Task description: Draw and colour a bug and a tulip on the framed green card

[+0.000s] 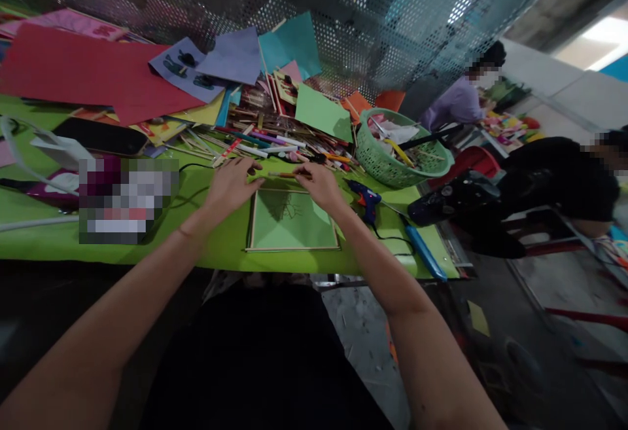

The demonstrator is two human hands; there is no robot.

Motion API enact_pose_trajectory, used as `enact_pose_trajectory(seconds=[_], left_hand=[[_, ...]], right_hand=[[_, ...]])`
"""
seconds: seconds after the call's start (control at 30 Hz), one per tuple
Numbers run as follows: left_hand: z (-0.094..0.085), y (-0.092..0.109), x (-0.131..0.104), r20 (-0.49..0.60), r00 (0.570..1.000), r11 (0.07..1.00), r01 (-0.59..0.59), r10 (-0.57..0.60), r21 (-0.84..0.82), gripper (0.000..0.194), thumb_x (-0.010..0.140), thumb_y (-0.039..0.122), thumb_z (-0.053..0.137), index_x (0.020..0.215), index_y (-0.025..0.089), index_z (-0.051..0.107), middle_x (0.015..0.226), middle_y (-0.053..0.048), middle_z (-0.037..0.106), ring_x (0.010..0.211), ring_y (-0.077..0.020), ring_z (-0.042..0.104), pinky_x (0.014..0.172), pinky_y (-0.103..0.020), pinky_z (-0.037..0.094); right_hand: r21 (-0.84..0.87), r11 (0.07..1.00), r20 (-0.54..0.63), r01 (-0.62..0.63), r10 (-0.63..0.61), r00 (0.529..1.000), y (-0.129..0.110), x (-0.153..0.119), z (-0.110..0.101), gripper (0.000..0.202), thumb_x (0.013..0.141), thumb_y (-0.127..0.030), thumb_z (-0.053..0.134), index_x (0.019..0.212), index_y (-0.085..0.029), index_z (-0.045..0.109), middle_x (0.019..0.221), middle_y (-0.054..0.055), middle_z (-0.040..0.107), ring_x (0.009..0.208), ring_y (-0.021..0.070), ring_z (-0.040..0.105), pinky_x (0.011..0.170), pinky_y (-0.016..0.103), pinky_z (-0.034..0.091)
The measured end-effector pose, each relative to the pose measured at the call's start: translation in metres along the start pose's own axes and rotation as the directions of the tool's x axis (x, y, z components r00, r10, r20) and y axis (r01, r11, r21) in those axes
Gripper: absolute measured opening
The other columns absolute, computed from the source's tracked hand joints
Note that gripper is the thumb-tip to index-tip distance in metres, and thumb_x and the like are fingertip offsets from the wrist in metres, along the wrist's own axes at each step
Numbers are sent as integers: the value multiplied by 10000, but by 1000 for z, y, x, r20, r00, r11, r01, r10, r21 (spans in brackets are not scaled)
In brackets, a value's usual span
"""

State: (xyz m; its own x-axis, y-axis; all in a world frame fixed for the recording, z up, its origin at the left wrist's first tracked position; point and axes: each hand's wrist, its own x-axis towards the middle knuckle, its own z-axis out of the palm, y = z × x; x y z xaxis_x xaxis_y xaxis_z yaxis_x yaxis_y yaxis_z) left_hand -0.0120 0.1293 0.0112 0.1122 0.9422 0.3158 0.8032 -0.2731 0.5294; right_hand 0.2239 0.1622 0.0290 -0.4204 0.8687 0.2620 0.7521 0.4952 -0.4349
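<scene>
A green paper sheet [304, 224] edged with thin wooden sticks lies flat on the table before me, with a dark line drawing near its top. My left hand [233, 188] is above its upper left corner, fingers curved and apart, holding nothing that I can see. At the upper right edge, my right hand [320, 186] pinches the end of a thin brown pencil-like stick [280, 175], which points left across the gap between the hands. To the right of that hand lies a blue glue gun [364, 198] with a black cord.
Behind the hands spread loose sticks and pens [275, 145] and coloured papers [98, 70]. A green basket [402, 161] stands at the right, near a blue-handled tool [426, 251]. A purple device [56, 184] sits left. Two other people are off to the right.
</scene>
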Motion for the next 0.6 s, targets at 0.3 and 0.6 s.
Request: enact_pose_trajectory(seconds=[0.3,0.6], left_hand=[[-1,-5,-3,68,997,999,-46,47,-17,214,873,349,593,993,210,703,996,-106,720,934,-291,638,830,-401,457],[-12,2,-18,155,977,988,-153,149,14,234,922,379,548,1050,237,682,1081,-99,721,1066,-315,623,913,-445,452]], right_hand=[[-163,986,78,35,-23,997,-3,6,-4,152,904,-187,614,1016,-196,716,1054,77,748,997,242,649,847,339,457],[-292,953,157,77,-31,987,-7,6,-4,137,927,-210,605,1035,-195,688,1045,88,723,1013,256,615,840,353,432]])
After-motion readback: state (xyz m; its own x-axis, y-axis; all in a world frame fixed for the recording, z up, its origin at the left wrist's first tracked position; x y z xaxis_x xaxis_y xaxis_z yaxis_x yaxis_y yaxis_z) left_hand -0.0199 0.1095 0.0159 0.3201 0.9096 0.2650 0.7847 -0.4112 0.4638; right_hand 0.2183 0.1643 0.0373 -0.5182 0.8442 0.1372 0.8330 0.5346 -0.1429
